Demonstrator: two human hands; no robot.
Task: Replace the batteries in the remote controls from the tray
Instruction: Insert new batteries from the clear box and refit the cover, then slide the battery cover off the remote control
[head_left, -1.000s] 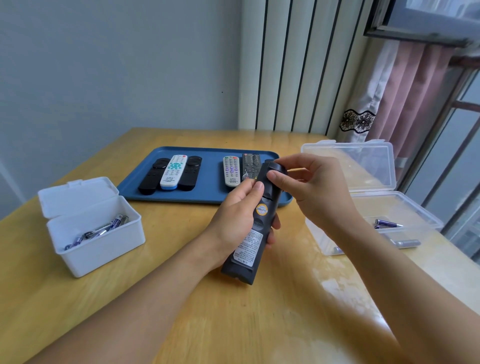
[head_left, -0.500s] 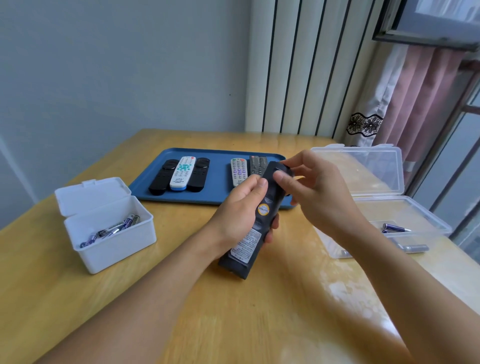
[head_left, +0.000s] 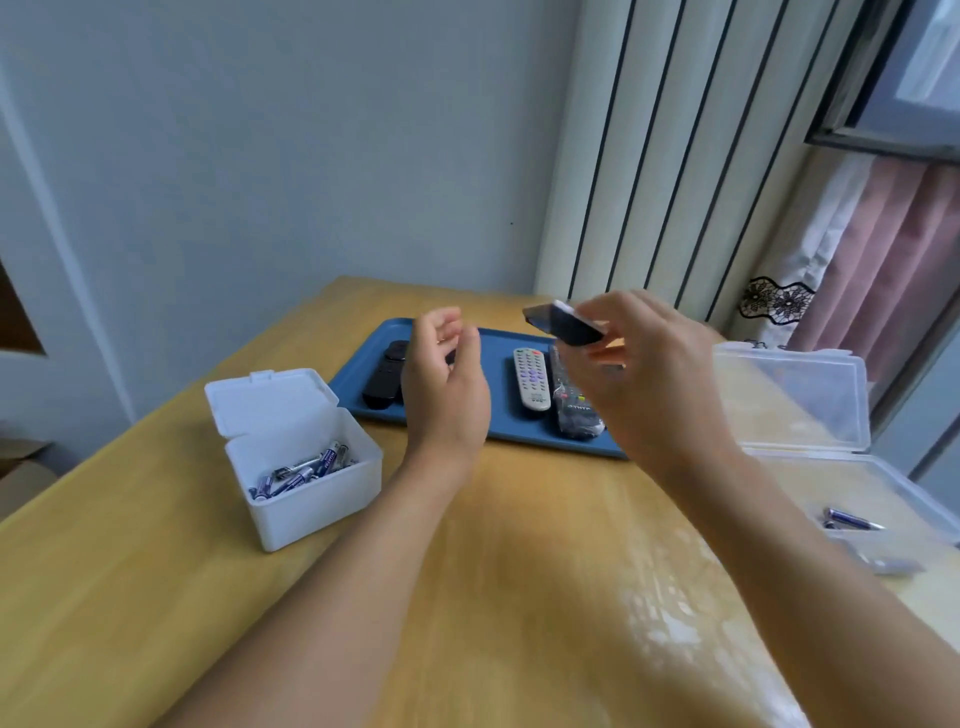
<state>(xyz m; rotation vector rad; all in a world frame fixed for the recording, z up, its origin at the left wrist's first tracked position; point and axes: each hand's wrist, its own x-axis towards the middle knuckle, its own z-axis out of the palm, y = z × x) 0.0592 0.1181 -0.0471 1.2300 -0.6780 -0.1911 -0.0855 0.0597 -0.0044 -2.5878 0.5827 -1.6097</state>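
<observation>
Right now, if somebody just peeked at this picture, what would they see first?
First, the two hands raised in the middle: the right hand grips a black remote above the blue tray, while the left hand is open and holds nothing. Next, the white box of batteries stands on the left of the wooden table, lid up. More remotes lie on the tray behind the hands.
</observation>
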